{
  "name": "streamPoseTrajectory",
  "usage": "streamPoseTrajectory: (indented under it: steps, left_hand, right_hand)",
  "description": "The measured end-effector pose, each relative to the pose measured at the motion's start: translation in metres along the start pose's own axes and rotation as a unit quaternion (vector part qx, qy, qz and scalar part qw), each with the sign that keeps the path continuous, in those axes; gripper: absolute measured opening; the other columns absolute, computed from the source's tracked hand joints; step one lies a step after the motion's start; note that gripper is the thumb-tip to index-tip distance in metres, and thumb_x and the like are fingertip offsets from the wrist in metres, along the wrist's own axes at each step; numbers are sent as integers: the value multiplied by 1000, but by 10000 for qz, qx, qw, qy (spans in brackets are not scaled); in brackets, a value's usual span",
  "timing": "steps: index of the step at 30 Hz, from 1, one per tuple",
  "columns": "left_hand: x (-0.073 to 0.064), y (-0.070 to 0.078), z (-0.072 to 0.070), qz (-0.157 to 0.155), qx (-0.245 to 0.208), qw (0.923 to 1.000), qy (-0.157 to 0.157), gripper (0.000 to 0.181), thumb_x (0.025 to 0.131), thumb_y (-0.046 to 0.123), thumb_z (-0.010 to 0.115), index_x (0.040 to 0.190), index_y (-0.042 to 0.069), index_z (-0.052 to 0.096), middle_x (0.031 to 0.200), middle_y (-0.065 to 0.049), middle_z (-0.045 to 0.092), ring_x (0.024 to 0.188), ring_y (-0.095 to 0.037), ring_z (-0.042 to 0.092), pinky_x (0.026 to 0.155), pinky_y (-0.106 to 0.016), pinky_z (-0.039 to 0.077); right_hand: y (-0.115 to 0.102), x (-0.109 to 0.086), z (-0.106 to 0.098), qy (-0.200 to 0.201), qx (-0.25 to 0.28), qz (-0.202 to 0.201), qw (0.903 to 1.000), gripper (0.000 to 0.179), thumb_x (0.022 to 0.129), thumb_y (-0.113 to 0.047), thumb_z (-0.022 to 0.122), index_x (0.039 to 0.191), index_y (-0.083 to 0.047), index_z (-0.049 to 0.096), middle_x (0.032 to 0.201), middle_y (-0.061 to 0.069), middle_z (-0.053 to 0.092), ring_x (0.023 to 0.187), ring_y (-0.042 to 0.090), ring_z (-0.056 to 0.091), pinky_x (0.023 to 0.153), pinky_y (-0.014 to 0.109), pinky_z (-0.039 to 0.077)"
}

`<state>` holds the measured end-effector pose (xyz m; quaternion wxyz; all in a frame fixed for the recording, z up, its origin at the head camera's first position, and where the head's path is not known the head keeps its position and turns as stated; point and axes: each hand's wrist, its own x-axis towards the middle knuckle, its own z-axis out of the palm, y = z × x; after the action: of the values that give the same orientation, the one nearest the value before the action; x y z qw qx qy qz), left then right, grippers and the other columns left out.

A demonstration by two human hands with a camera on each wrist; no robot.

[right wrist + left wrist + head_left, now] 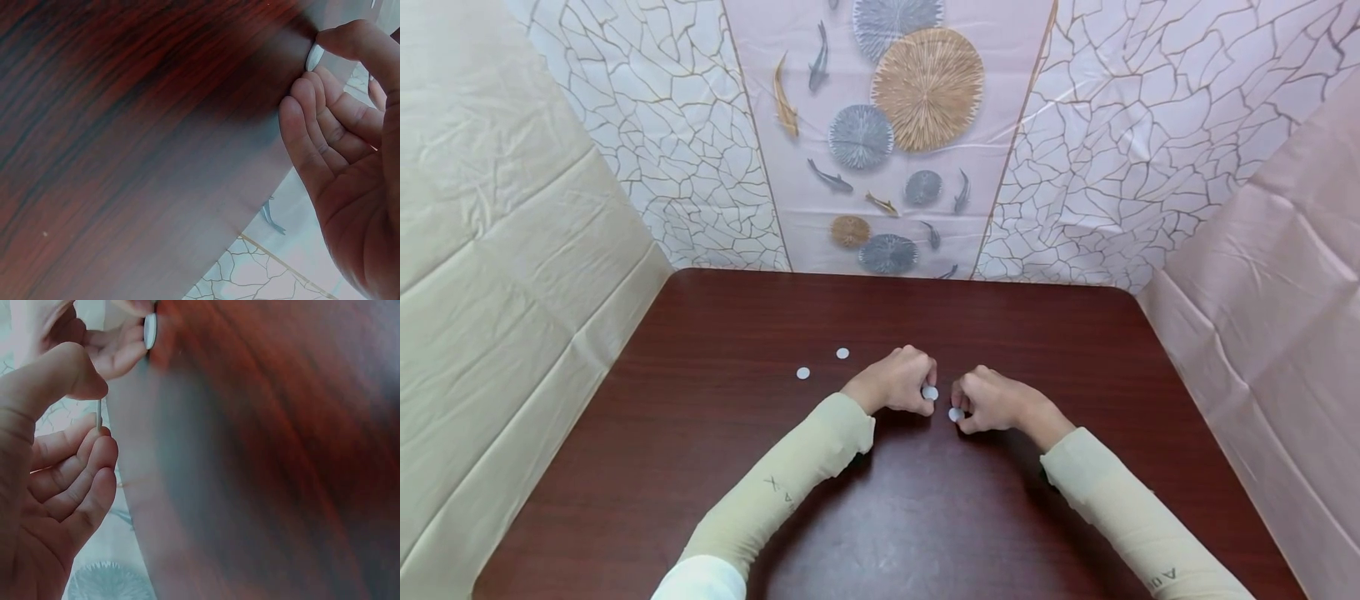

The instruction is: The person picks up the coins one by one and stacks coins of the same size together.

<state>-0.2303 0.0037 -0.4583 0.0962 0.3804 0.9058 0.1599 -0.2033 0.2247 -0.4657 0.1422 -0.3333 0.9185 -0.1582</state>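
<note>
Near the middle of the table, my left hand (898, 380) pinches a small white disc (930, 392) between thumb and fingertips. The left wrist view shows this disc (99, 415) edge-on, thin as a coin. Just to the right and a little nearer, my right hand (994, 402) pinches a second white disc (956, 414) by its edges. In the right wrist view that disc (314, 57) is tilted, close over the tabletop, with the thumb at one edge and fingertips at the other. A narrow gap separates the two hands.
Two more white discs lie flat on the dark red wooden table (737, 467), left of my left hand: one nearer the edge (803, 373), another farther back (842, 353). Patterned cloth (685, 167) hangs behind the table, and plain pale cloth (497, 250) lines the sides.
</note>
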Motion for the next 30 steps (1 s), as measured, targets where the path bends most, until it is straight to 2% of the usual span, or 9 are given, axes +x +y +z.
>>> streamPoseTrajectory:
  steps: [6,12,23,30]
  left_hand:
    - [0,5,10,-124,-92,9998,98,19,80,24,83,91,16,69,85,6,68,72,-7,61,66,-18,49]
    - [2,9,20,-91,-66,9996,253,19,78,24,83,88,17,69,80,8,63,71,-7,59,66,-18,48]
    - [5,19,33,-157,-200,9994,236,22,81,27,86,90,16,69,83,8,66,70,-4,59,63,-16,47]
    - [6,24,38,-138,-158,9994,293,22,79,27,87,87,18,68,80,10,65,70,-3,58,64,-16,46]
  right_hand:
    - [1,-1,0,-7,39,9,10000,16,78,-14,84,90,-11,74,81,-3,72,72,2,62,67,21,54]
    - [1,0,0,-30,67,18,10000,16,79,-13,84,91,-10,75,82,-3,72,71,2,62,67,21,55]
    - [3,-1,2,137,7,-147,9998,20,75,-13,86,90,-10,73,79,-4,71,70,2,63,64,20,54]
    - [4,-1,2,249,116,-271,9993,19,73,-11,87,84,-11,71,76,-3,70,68,1,61,62,19,52]
